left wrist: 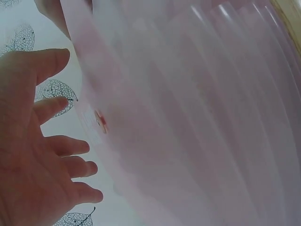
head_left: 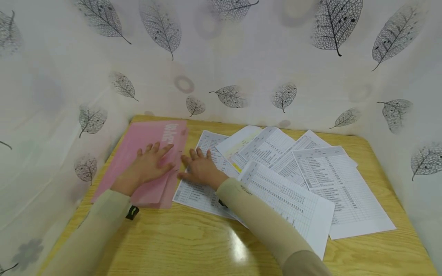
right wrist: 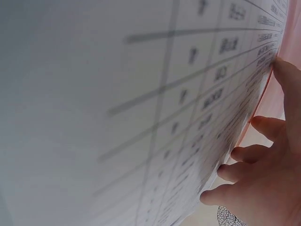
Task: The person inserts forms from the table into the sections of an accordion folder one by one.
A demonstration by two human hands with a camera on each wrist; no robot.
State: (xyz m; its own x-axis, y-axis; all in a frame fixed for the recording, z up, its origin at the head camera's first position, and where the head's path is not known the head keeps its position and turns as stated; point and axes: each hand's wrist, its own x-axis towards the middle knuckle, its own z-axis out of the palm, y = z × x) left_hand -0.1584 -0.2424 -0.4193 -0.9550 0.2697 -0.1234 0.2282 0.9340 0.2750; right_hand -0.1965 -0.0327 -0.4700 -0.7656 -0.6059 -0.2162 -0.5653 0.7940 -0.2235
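Note:
A translucent pink plastic folder (head_left: pixel 138 138) with white lettering lies at the table's left side. Over its right part, my left hand (head_left: pixel 147 165) rests with fingers spread. In the left wrist view, several ribbed pink layers of the folder (left wrist: pixel 188 117) show beside the straight fingers. My right hand (head_left: pixel 201 168) lies palm down over a printed sheet (head_left: pixel 197 193), its fingertips close to the folder's right edge. The right wrist view shows that sheet's ruled table (right wrist: pixel 188 94) large, with the right hand's fingers (right wrist: pixel 244 169) extended along its edge. Neither hand grips anything.
Several printed sheets overlap across the right half of the table, among them one nearest the front (head_left: pixel 290 199) and one at the far right (head_left: pixel 348 188). One sheet (head_left: pixel 238 143) has yellow marks. Leaf-patterned cloth (head_left: pixel 221 57) surrounds the wooden table (head_left: pixel 172 237).

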